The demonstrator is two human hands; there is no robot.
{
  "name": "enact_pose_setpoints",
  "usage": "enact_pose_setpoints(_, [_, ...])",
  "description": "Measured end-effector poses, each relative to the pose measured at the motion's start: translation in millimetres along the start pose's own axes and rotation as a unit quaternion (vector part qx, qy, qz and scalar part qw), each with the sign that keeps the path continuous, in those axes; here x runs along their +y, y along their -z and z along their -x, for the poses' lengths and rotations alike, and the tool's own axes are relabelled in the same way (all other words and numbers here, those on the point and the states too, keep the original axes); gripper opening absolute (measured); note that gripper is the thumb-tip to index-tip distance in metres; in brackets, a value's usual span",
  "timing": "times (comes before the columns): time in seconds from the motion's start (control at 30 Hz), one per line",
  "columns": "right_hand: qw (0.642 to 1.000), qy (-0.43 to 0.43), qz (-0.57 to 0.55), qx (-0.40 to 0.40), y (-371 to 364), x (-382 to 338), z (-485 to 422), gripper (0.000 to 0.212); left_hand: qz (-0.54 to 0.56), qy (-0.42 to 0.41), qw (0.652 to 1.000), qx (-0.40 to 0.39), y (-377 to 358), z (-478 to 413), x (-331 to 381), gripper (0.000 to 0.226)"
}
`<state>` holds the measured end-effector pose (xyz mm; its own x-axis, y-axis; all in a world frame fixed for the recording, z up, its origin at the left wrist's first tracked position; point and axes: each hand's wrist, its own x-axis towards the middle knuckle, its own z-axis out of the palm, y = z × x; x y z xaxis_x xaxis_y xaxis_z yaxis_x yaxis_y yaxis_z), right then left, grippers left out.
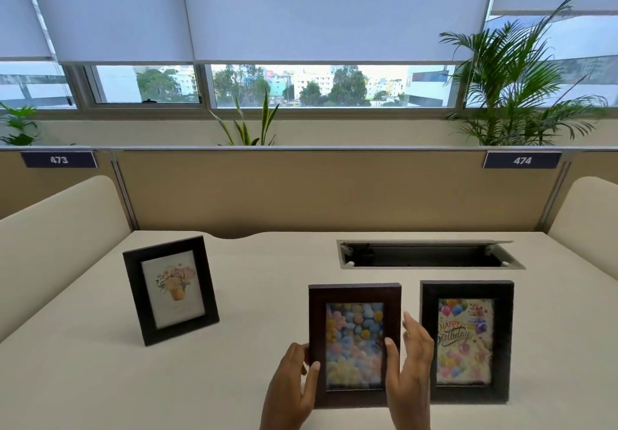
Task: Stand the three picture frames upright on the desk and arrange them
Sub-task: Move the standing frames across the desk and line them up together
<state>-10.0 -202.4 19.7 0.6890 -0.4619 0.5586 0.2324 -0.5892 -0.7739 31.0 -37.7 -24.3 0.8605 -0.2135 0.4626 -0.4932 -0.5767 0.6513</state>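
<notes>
Three dark wooden picture frames stand upright on the cream desk [83, 379]. The flower-pot frame [170, 289] stands at the left, turned slightly. The birthday frame [466, 341] stands at the right. Between them, near the front edge, the pastel-flowers frame [354, 344] is held on both sides. My left hand [291, 389] grips its left edge, thumb on the front. My right hand [409, 376] holds its right edge, thumb on the front and fingers spread behind.
An open cable hatch [431, 255] is sunk into the desk behind the two right frames. A beige partition [334, 192] closes the back, with cushioned side dividers [57, 239] left and right. Plants stand behind the partition under the window.
</notes>
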Motion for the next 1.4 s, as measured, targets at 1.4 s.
enact_pose_setpoints(1.4, [0.950,-0.241,-0.128,-0.149,-233.9,-7.7,-80.4,0.024,-0.048,0.366,0.907,0.202,65.3,-112.2,-88.7,0.026])
